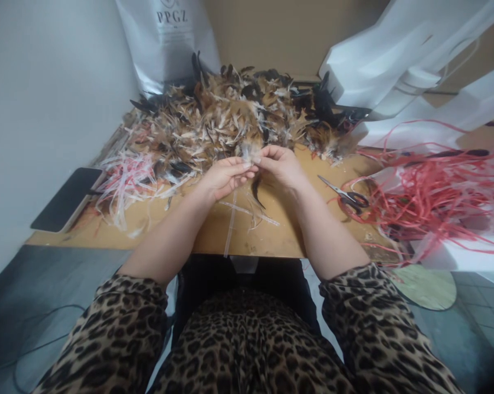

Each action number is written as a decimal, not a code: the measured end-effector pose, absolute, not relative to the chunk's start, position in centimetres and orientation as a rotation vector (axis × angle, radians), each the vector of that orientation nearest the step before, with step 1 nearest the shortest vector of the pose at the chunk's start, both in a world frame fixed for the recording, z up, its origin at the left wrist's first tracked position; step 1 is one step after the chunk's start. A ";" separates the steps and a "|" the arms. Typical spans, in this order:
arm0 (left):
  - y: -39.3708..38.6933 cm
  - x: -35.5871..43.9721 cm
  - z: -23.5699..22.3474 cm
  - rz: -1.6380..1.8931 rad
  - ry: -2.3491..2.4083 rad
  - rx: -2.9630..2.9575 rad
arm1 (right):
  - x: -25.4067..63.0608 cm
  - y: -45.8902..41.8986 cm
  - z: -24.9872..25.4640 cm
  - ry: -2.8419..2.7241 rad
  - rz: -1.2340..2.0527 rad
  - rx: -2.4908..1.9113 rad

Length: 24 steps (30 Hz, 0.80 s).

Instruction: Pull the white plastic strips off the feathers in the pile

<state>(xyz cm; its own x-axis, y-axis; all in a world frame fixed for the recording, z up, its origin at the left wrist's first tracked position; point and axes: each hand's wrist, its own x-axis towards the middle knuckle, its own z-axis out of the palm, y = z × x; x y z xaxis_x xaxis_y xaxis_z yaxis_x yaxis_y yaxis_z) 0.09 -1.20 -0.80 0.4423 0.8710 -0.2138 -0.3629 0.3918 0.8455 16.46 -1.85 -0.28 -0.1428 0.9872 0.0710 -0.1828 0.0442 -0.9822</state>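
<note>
My left hand (232, 176) and my right hand (279, 163) meet over the table's middle, fingertips pinched together. Between them is a small pale fluffy feather (250, 150); both hands seem to grip its base, though the fingers partly hide it. Just behind them spreads a large heap of brown, white and black feathers (226, 115). One dark curved feather (256, 191) lies below my right hand. Clear thin strips (232, 219) cross on the wooden table (263, 243) in front of me.
Scissors (347, 195) lie right of my right forearm, beside a tangle of red strips (431, 191). At left are a phone (68, 198) and pink-and-white strips (126, 183). A white bag (168, 49) stands behind the heap; white machine-like equipment (378, 60) occupies the back right.
</note>
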 end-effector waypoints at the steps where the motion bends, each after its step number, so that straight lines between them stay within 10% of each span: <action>1: -1.2 0.1 -0.9 0.893 0.747 0.835 | 16.4 -1.8 -0.3 -1.190 1.346 -0.973; 24: -1.4 0.5 -1.1 0.955 0.820 0.930 | 15.4 -1.7 -1.0 -0.915 1.537 -1.001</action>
<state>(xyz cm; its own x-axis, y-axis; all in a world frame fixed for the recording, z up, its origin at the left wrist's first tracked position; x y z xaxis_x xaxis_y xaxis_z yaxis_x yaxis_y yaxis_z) 0.53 -1.42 -1.12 0.3566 0.9197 -0.1639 -0.3005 0.2791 0.9121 15.41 -1.66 -0.97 -0.1129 0.9839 -0.1388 -0.3471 -0.1699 -0.9223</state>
